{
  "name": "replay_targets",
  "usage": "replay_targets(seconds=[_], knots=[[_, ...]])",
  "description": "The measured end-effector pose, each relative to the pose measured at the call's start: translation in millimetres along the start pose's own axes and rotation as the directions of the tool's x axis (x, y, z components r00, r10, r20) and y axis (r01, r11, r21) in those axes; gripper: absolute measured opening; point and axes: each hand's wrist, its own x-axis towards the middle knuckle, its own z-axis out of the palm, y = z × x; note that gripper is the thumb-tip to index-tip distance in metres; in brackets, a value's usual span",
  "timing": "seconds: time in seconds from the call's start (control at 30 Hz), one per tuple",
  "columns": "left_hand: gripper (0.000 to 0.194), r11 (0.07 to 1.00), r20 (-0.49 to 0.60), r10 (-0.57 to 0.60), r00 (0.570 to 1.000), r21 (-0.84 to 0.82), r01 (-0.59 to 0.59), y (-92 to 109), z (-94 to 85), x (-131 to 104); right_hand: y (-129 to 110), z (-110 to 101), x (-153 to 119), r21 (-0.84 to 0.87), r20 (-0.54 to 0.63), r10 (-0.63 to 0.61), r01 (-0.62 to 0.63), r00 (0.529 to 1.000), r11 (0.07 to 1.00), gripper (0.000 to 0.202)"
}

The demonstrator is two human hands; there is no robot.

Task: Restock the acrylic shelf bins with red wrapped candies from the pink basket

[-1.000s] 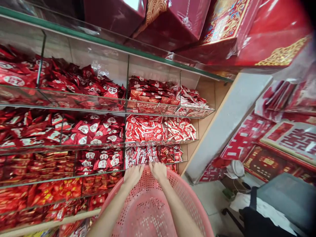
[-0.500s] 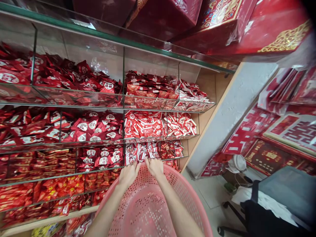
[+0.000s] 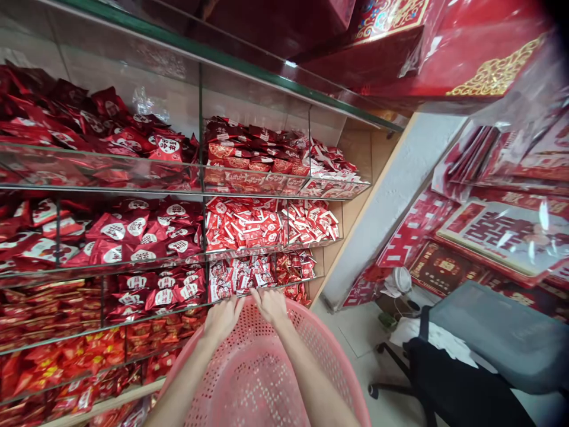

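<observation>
1. Head camera: your left hand (image 3: pixel 222 319) and right hand (image 3: pixel 271 305) grip a pink basket (image 3: pixel 317 338) by its far rim, side by side, fingers curled over the edge and thumbs nearly meeting; the fingertips are hidden.
2. Held before you, its perforated inside turned up to view, the basket stands in front of the lower glass-fronted shelves (image 3: pixel 178 45); whether its rim touches them, you cannot tell from here.
3. Red packets (image 3: pixel 244 224) fill the compartments beyond your hands, below large red boxes (image 3: pixel 471 56) overhead.
4. Half a second on, your grip is unchanged, while shelves and basket sit farther left in your view.
5. At right, an office chair (image 3: pixel 457 379) draped with a white cloth (image 3: pixel 438 339) now shows more of its black seat than before.
</observation>
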Motion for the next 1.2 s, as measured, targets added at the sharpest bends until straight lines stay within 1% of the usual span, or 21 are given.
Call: replay_targets(seconds=[0.1, 0.3, 0.47, 0.8, 0.9, 1.0, 1.03, 1.1, 1.13, 1.17, 1.2], knots=[[0.051, 1.0, -0.003, 0.017, 1.0, 0.014, -0.017, -1.3, -0.1, 3.3, 2.0, 0.3, -1.4, 0.016, -0.027, -0.043, 0.044, 0.999, 0.999, 0.058], [0.053, 0.997, -0.032, 0.069, 0.997, 0.038, -0.067, -3.8, 1.2, 7.5, 3.5, 2.0, -0.7, 0.017, -0.027, -0.033, 0.034, 0.999, 0.999, 0.055], [0.051, 0.998, -0.015, 0.053, 0.998, 0.036, -0.053, -3.2, 0.6, 6.9, 3.3, 2.8, -1.1, 0.004, -0.032, -0.028, 0.028, 0.999, 1.0, 0.055], [0.053, 0.995, -0.022, 0.088, 0.996, 0.048, -0.087, -6.7, 4.9, 8.3, 5.9, 4.3, -6.7, 0.007, -0.083, -0.065, 0.066, 0.994, 0.998, 0.05], [0.054, 0.995, -0.018, 0.084, 0.996, 0.05, -0.083, -6.9, 4.3, 9.0, 6.3, 4.2, -9.4, 0.038, -0.102, -0.068, 0.072, 0.992, 0.997, 0.047], [0.053, 0.998, 0.002, 0.046, 0.999, 0.033, -0.046, -5.6, 0.7, 10.0, 14.0, 1.7, -10.1, 0.157, -0.149, -0.069, 0.092, 0.986, 0.983, 0.045], [0.052, 0.999, 0.012, 0.034, 0.999, 0.029, -0.035, -4.9, -0.6, 10.5, 20.4, -0.2, -8.8, 0.213, -0.182, -0.046, 0.085, 0.982, 0.973, 0.045], [0.052, 0.999, 0.024, 0.019, 1.0, 0.026, -0.02, -3.2, -2.9, 11.3, 40.5, -6.2, -2.4, 0.311, -0.264, 0.057, 0.029, 0.963, 0.95, 0.046], [0.052, 1.0, 0.026, 0.015, 1.0, 0.024, -0.015, -2.4, -3.6, 11.6, 53.9, -9.9, 2.7, 0.34, -0.296, 0.135, -0.027, 0.946, 0.94, 0.046], [0.051, 1.0, 0.027, 0.01, 1.0, 0.023, -0.011, -1.8, -4.0, 11.7, 68.9, -14.0, 8.8, 0.351, -0.301, 0.225, -0.112, 0.927, 0.93, 0.044], [0.05, 1.0, 0.027, 0.005, 1.0, 0.021, -0.005, -1.3, -4.0, 11.7, 84.7, -17.9, 15.7, 0.345, -0.281, 0.319, -0.215, 0.905, 0.914, 0.042]])
